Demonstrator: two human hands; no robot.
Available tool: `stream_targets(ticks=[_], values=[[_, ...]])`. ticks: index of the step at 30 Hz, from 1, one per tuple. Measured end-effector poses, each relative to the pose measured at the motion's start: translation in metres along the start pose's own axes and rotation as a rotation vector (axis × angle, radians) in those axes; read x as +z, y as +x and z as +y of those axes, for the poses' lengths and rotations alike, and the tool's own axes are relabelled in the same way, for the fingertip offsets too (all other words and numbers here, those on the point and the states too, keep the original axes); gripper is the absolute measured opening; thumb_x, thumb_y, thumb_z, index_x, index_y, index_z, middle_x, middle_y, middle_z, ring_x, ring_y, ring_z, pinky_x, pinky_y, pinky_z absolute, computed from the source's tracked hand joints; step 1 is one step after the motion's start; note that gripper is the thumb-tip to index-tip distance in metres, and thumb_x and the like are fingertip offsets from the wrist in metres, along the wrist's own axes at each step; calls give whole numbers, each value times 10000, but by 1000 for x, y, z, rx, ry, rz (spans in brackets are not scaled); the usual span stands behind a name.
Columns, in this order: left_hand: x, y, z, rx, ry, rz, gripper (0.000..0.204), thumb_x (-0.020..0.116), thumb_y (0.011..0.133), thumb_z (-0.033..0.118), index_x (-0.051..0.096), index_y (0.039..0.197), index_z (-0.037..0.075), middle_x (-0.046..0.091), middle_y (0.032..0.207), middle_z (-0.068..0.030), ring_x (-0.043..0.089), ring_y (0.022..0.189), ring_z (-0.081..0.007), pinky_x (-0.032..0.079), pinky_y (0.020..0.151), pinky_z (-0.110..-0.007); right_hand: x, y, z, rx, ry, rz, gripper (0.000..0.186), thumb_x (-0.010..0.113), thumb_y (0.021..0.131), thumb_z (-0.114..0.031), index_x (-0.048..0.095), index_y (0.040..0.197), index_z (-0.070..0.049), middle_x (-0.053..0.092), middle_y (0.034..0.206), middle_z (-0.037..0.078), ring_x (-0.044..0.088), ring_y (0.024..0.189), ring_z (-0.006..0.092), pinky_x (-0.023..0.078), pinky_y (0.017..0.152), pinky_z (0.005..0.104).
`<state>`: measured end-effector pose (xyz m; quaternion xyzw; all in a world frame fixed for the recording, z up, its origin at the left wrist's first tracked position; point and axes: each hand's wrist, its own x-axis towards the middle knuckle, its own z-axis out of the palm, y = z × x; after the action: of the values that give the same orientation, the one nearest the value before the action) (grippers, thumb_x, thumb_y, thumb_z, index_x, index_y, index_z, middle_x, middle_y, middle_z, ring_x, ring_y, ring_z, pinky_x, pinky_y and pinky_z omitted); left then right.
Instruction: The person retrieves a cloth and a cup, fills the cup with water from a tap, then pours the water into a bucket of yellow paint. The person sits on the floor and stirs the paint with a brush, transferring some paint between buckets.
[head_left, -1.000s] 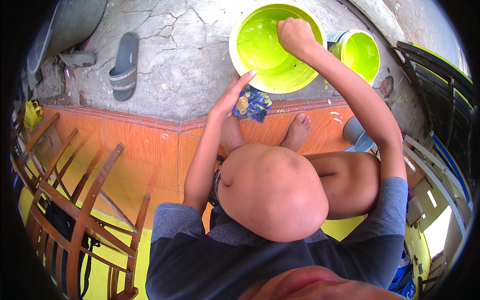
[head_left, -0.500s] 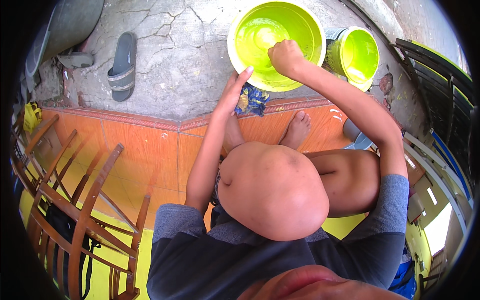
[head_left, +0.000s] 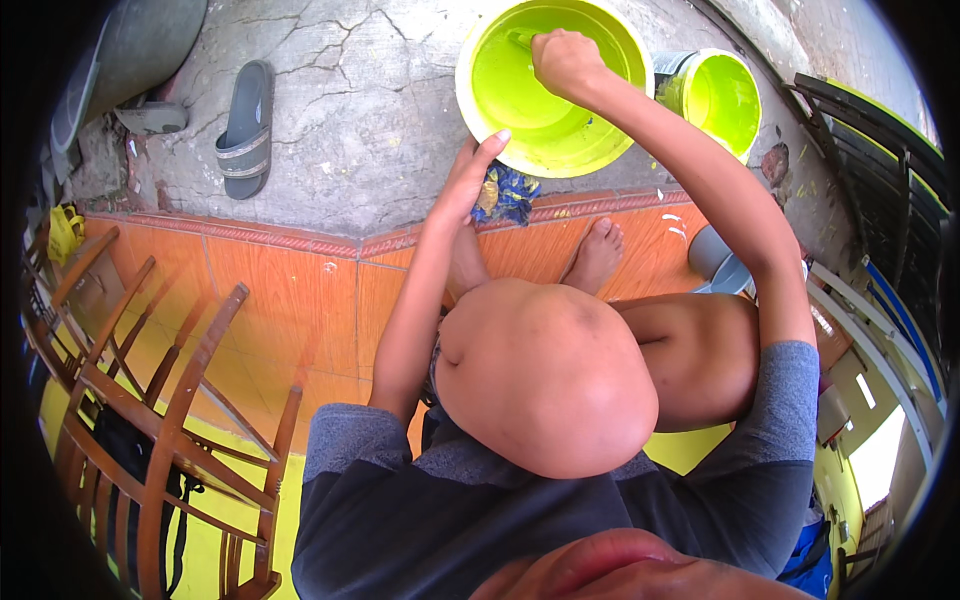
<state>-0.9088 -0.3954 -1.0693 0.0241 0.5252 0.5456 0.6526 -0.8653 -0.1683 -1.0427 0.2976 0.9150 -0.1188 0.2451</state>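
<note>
A round basin [head_left: 634,45] coated inside with yellow-green paint, some of it pooled and wet, stands on the cracked concrete. At its near left rim, my left hand [head_left: 470,182] grips the edge, thumb on top and the other fingers hidden below. My right hand [head_left: 568,66] is a closed fist over the inside of the basin. Something paint-covered shows just beside the knuckles, but I cannot tell what it is. A crumpled blue and yellow rag or wrapper [head_left: 509,195] lies by my left hand, under the near rim.
Right of the basin, a paint bucket [head_left: 722,95] lies tilted, green inside. A grey slide sandal [head_left: 247,130] rests on the concrete at left. Stacked wooden chairs [head_left: 180,400] fill the lower left. A grey-blue dipper [head_left: 722,268] sits by my right leg; a metal frame [head_left: 880,150] stands at far right.
My right fist has moved up and slightly left, toward the basin's far side. The basin sits a little higher in view. My left hand keeps its place on the rim.
</note>
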Motion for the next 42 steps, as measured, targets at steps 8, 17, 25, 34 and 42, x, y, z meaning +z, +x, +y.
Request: stream_targets(ticks=[8, 17, 25, 34, 42], values=[[-3, 3, -5, -2, -22, -9, 812, 651, 908, 492, 416, 1406, -106, 551, 1348, -216, 543, 1215, -240, 398, 1057, -339, 16, -21, -26, -284, -165, -83, 197, 586, 876, -127, 730, 985, -52, 740, 963, 146, 737, 869, 283, 580, 706, 375], [8, 0, 3, -6, -46, 49, 558, 581, 941, 388, 533, 1307, -30, 623, 1252, -137, 595, 1119, -191, 468, 967, -343, 15, -38, -15, -181, -245, -396, 254, 624, 856, -148, 734, 1068, -59, 737, 1067, 163, 728, 973, 304, 573, 778, 395], [28, -8, 33, -190, -112, 89, 309, 566, 866, 240, 592, 1068, 8, 638, 1072, -90, 606, 931, -167, 511, 844, -318, -48, -53, 48, -94, 130, -311, 310, 513, 950, -254, 711, 1011, -24, 700, 857, 168, 689, 832, 309, 517, 772, 427], [38, -31, 44, -152, -16, 83, 279, 573, 848, 259, 587, 1028, 46, 581, 1085, -68, 527, 996, -141, 487, 783, -320, -132, -153, 79, -36, 549, -164, 369, 502, 1005, -269, 668, 1227, -26, 640, 783, 155, 633, 752, 246, 490, 724, 381], [39, -29, 65, -142, 137, 70, 258, 575, 912, 310, 600, 961, 58, 591, 1105, -61, 512, 1031, -144, 453, 887, -325, -66, -169, 86, -245, 314, 266, 293, 602, 929, -103, 701, 1204, -121, 641, 905, 116, 635, 803, 329, 497, 690, 419]])
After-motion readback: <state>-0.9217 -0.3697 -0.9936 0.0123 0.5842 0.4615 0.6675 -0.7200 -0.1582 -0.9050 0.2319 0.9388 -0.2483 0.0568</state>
